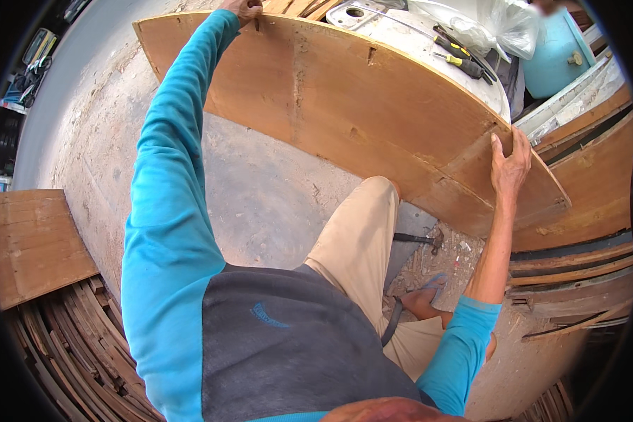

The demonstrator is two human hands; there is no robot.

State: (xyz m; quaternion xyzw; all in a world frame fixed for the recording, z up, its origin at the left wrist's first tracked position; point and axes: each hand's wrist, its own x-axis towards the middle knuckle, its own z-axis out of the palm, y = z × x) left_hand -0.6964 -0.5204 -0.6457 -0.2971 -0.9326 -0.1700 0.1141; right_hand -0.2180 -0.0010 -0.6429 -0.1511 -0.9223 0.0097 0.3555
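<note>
A large brown plywood panel [359, 98] stands tilted on its long edge in front of me, with patches of old glue or wear across its face. At its far upper edge, toward the left, my left hand [245, 10] is closed over the rim, partly cut off by the picture's top. My right hand [511, 163] grips the panel near its right end, thumb on the near face and fingers over the edge. My bent knee is close to the panel's lower edge. A hammer [416, 239] lies on the ground beside my leg.
Behind the panel, a white round surface [408, 35] carries screwdrivers [464, 65] and a clear plastic bag [492, 24]. A light-blue container [555, 56] stands at the far right. Wood strips [77, 344] are piled at left under a plywood board [35, 243]; more boards [598, 183] lean at right.
</note>
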